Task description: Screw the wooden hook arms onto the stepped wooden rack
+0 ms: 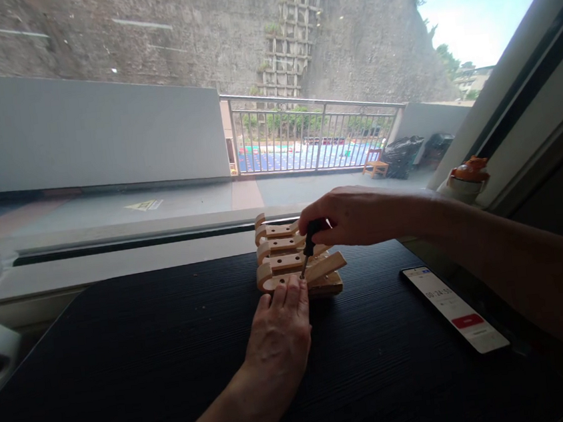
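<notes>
Grasping hand: 1, the right hand [350,217], fingers closed round the handle of the screwdriver, back of the hand uppermost.
Steadying hand: 1, the left hand [281,328], laid palm down, fingertips on the near edge of the wooden piece; thumb hidden, so cannot tell whether it grips or only rests.
Screwdriver: 1 [309,243]; black handle, metal shaft tilted, tip down at the near bar just beside the left fingertips.
Wooden piece: 1 [287,261], pale, at the far edge of the table, between the two hands and near the window.
Bars on the piece: 4 counted, in rows one behind another, each with a curled end at its left side.
Holes: 2 per bar on the three farther bars; near bar shows 1, the rest covered by fingers and tip.
Slanted strip: 1 [327,266], flat, jutting up to the right at the near corner.
Table: 1 [167,364], black, grained.
Phone: 1 [455,310], face up on the table at the right, well apart from the wooden piece; timer digits and 1 red button on its screen, last digits blurred.
Orange-topped object: 1 [469,174], behind the right forearm.
Beyond the glass: 1 railing [316,133], 1 wooden chair [374,163], 2 dark bags [403,156].
</notes>
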Tool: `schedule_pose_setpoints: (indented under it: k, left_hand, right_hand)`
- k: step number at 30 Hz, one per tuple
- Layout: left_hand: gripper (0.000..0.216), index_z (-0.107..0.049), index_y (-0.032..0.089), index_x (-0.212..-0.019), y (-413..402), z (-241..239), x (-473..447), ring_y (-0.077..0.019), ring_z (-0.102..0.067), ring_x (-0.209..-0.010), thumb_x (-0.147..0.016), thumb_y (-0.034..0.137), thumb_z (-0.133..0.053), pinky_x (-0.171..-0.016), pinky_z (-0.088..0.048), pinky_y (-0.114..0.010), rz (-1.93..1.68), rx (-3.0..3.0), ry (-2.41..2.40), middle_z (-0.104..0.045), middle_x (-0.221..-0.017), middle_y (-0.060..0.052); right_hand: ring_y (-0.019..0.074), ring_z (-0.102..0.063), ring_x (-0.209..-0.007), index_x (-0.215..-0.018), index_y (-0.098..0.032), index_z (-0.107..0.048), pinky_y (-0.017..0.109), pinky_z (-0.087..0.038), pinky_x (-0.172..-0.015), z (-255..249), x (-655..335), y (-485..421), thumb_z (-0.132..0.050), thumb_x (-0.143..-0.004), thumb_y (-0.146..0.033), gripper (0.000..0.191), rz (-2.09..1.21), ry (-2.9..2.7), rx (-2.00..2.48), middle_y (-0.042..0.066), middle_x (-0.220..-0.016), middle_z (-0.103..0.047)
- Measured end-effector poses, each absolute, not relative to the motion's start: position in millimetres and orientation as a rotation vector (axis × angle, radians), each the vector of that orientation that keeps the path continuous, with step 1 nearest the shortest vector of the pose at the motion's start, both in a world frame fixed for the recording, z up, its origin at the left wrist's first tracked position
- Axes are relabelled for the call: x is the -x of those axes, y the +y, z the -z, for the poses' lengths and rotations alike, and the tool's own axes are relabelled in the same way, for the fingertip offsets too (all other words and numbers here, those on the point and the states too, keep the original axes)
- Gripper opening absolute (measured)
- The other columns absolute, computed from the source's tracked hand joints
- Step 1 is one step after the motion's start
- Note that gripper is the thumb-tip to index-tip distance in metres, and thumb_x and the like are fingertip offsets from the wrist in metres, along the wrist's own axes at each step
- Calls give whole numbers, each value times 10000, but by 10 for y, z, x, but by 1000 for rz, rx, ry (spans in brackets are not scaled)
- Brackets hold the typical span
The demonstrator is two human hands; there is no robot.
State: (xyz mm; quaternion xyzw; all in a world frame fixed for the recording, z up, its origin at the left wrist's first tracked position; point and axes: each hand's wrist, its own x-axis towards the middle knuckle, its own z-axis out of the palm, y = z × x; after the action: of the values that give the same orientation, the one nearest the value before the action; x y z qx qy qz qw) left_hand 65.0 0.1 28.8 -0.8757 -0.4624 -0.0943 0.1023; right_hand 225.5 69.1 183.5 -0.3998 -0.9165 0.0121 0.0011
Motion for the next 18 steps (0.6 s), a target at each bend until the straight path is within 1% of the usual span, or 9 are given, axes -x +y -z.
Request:
schedule_pose_setpoints:
  k: [3,6,11,13,15,18]
  left_hand:
    - [510,-371,77,-1303,3,-281,-654,-275,-466,-1136,-799,157,-401,-908,-427,-405,281,2563,-1353,-447,-1320,-150]
    - [512,-374,68,-1301,-1,-287,-659,-272,-463,-1140,-797,157,-403,-909,-428,-400,271,2546,-1342,-448,-1320,-154]
    - [515,-374,72,-1303,-8,-284,-659,-285,-457,-1139,-803,193,-404,-890,-439,-411,267,2554,-1363,-437,-1332,-142]
    - [521,-361,76,-1311,-5,-274,-659,-286,-453,-1140,-808,203,-399,-888,-439,-413,280,2553,-1374,-425,-1343,-136]
    - [517,-356,88,-1316,-2,-267,-658,-278,-452,-1141,-810,189,-390,-885,-440,-405,285,2547,-1374,-413,-1354,-129]
    - [513,-362,98,-1312,-4,-269,-658,-268,-458,-1137,-804,160,-388,-882,-442,-398,268,2542,-1375,-414,-1354,-127]
  right_hand:
    - [80,-461,-573,-960,-269,-640,215,-279,-541,-1827,-2241,694,-470,-770,-326,261,-54,-2885,1227,-26,-733,-634]
    - [87,-456,-568,-918,-246,-643,219,-278,-538,-1800,-2226,689,-459,-778,-344,252,-27,-2874,1249,-17,-683,-615]
    - [84,-415,-518,-823,-220,-646,225,-258,-505,-1767,-2246,660,-415,-799,-414,304,67,-2841,1350,1,-644,-588]
    - [85,-419,-522,-854,-240,-649,225,-255,-503,-1777,-2273,664,-419,-796,-437,308,102,-2831,1365,-2,-653,-593]
    - [86,-436,-533,-934,-271,-640,222,-257,-505,-1799,-2297,677,-443,-785,-442,301,95,-2818,1354,-10,-669,-602]
    - [80,-454,-549,-974,-278,-636,216,-267,-515,-1826,-2299,696,-453,-790,-399,287,1,-2845,1295,-17,-697,-622]
